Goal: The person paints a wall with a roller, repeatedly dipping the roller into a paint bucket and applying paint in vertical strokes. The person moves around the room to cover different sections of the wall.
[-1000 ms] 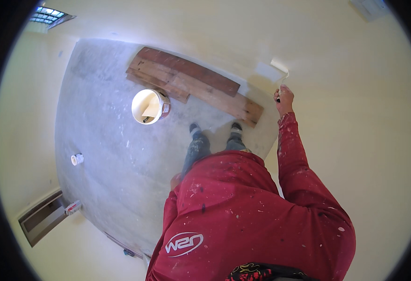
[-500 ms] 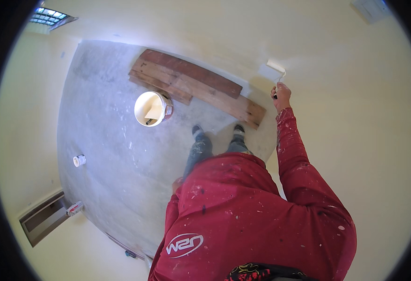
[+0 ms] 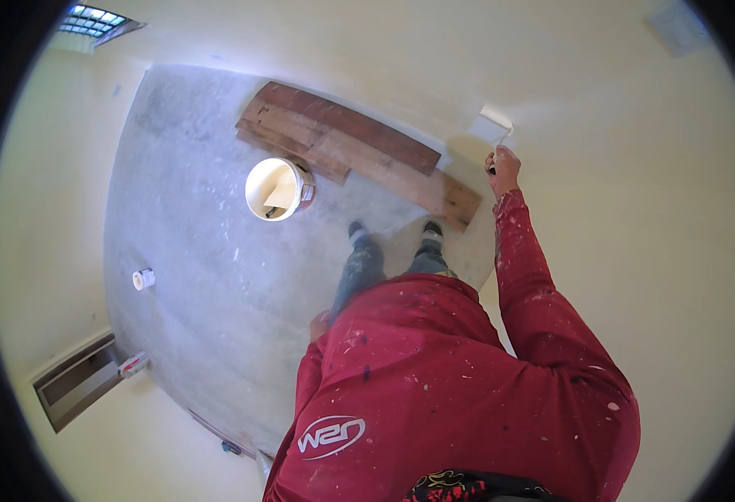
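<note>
My right hand [image 3: 504, 170] is closed round the dark handle of a paint roller [image 3: 494, 122], with the arm stretched out ahead. The roller's pale sleeve is up against the cream wall [image 3: 627, 192] on the right. Low at my left side, my left hand [image 3: 320, 325] hangs beside my hip; the red sleeve and shirt hide part of it, and its fingers cannot be made out. On the floor ahead and to the left stands a white bucket [image 3: 253, 191] holding pale paint and a flat cream piece with a dark handle.
Wooden boards [image 3: 367, 138] lie along the foot of the wall ahead of my feet. A small white can [image 3: 142, 279] stands on the grey concrete floor [image 3: 200, 251] at left. Near a dark-framed opening [image 3: 79, 381] lies a red-and-white package [image 3: 133, 365]. A barred window [image 3: 93, 23] is at far left.
The roller remains at the wall in my right hand, nearly where it was. The view has shifted slightly, so the bucket and boards sit a little further right and higher.
</note>
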